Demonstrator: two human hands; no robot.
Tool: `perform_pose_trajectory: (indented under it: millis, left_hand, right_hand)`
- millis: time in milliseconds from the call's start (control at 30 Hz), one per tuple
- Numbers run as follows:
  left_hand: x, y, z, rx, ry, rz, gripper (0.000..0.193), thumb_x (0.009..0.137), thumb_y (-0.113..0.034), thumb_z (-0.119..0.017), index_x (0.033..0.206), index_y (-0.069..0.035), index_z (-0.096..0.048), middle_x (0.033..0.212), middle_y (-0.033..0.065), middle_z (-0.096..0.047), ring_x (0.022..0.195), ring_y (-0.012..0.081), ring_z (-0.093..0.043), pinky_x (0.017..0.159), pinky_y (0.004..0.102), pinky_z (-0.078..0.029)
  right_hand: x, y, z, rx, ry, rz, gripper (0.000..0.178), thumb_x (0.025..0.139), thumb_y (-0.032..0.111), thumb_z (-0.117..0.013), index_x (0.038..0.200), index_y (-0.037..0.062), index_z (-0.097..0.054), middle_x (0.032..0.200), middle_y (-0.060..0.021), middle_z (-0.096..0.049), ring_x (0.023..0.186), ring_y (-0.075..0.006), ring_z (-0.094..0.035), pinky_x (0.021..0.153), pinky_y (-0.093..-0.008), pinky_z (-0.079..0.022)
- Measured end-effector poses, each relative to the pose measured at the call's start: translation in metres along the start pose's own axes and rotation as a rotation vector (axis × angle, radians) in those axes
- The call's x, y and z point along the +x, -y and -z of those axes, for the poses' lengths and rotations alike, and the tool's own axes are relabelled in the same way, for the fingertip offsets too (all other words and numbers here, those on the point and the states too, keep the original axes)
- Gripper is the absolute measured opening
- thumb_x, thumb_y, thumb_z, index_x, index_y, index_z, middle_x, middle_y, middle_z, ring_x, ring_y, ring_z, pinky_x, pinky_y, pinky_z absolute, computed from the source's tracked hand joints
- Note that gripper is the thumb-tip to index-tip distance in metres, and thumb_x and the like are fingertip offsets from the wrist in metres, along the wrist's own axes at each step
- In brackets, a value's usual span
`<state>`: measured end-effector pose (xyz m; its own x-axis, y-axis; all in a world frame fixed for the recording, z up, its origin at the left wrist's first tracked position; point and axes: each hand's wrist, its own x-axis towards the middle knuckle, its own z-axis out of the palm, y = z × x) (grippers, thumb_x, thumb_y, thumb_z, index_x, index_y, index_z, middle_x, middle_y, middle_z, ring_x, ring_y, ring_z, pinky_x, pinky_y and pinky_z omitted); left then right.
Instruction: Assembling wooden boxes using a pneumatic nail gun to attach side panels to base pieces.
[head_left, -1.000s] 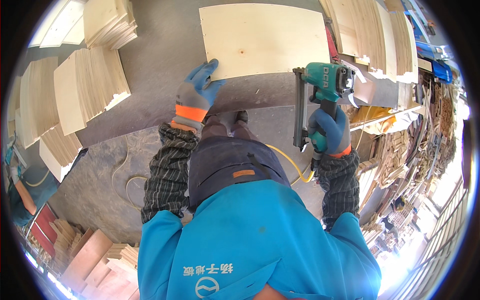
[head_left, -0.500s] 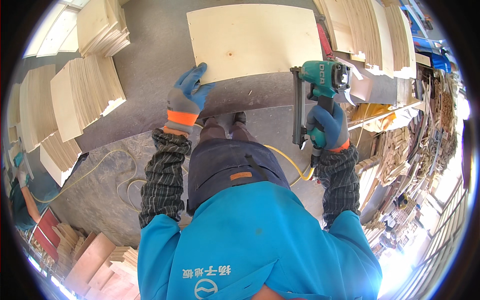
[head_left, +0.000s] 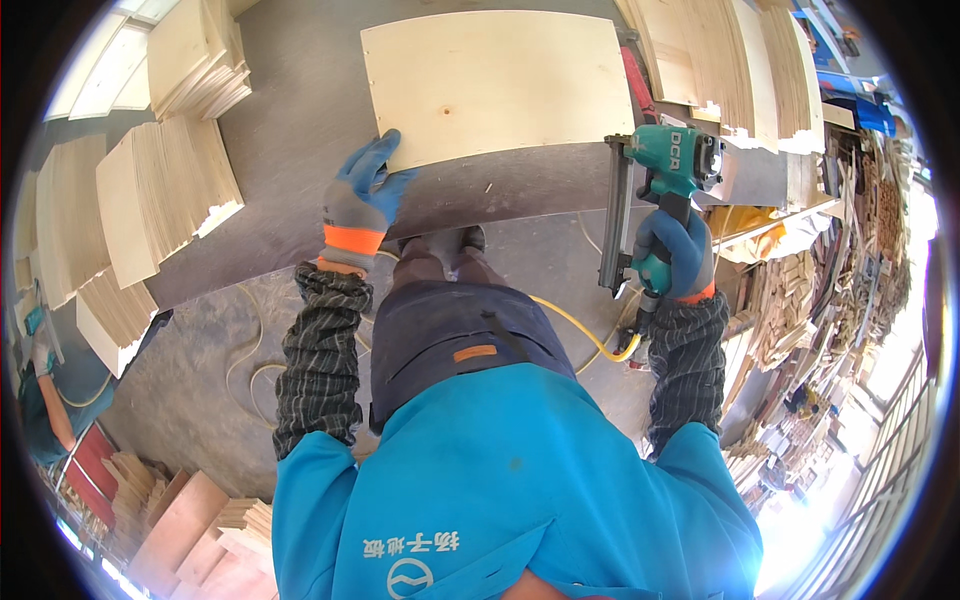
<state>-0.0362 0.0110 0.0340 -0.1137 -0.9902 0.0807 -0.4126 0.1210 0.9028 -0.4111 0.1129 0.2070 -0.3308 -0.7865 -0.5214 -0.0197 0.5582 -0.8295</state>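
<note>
My right hand is wrapped round the handle of a teal and black air nailer. Its long magazine points back toward me, and its nose is over the near right corner of a pale plywood panel. I cannot tell whether the nose touches the wood. At the panel's near left corner, my left hand grips the edge between thumb and fingers. Both hands wear blue and grey gloves with orange cuffs. The panel lies flat on a dark worktable.
Plywood stacks stand on the table's left, and more stacks at the far right. A red tool lies beside the panel. A yellow air hose runs from the nailer. Another person's arm shows at far left. Scrap wood is piled right.
The nailer in my right hand has moved right relative to the panel. My left hand stays at the panel's corner. The whole view has shifted slightly. A small pale sliver now shows on the table.
</note>
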Motion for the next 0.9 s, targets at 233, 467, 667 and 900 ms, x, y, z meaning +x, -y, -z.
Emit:
perform_pose_trajectory:
  millis: [233, 467, 667, 900]
  left_hand:
    - [0.000, 0.003, -0.002, -0.035, -0.016, -0.005, 0.055, 0.088, -0.003, -0.089, 0.140, -0.010, -0.073, 0.133, 0.0148, -0.074, 0.115, 0.0245, -0.076, 0.101, 0.0373, -0.064]
    - [0.000, 0.000, 0.000, -0.001, -0.012, -0.009, 0.053, 0.089, -0.004, -0.088, 0.140, -0.010, -0.074, 0.132, 0.0138, -0.075, 0.112, 0.0236, -0.076, 0.098, 0.0358, -0.064]
    - [-0.003, -0.002, -0.002, -0.005, -0.010, -0.009, 0.053, 0.090, -0.004, -0.087, 0.140, -0.010, -0.073, 0.131, 0.0141, -0.075, 0.112, 0.0233, -0.076, 0.098, 0.0359, -0.064]
    - [-0.002, -0.002, -0.001, 0.007, -0.016, -0.013, 0.052, 0.089, -0.004, -0.088, 0.139, -0.009, -0.074, 0.132, 0.0142, -0.074, 0.113, 0.0238, -0.076, 0.098, 0.0359, -0.064]
  right_hand:
    - [0.011, -0.005, 0.009, -0.050, 0.032, 0.001, 0.038, 0.097, 0.021, -0.060, 0.124, -0.0056, -0.065, 0.075, -0.0064, -0.067, 0.064, -0.0148, -0.064, 0.061, -0.0282, -0.050]
    - [0.017, -0.006, 0.012, -0.073, 0.049, -0.005, 0.040, 0.096, 0.021, -0.061, 0.128, -0.0034, -0.064, 0.076, -0.0058, -0.066, 0.064, -0.0144, -0.063, 0.060, -0.0286, -0.050]
    - [0.016, -0.008, 0.015, -0.030, 0.056, 0.005, 0.030, 0.092, 0.024, -0.070, 0.106, -0.0029, -0.068, 0.080, -0.0086, -0.068, 0.066, -0.0184, -0.068, 0.063, -0.0327, -0.056]
    - [0.015, -0.003, 0.012, -0.008, 0.065, 0.006, 0.028, 0.093, 0.022, -0.068, 0.106, -0.0023, -0.069, 0.079, -0.0087, -0.068, 0.065, -0.0177, -0.067, 0.063, -0.0330, -0.056]
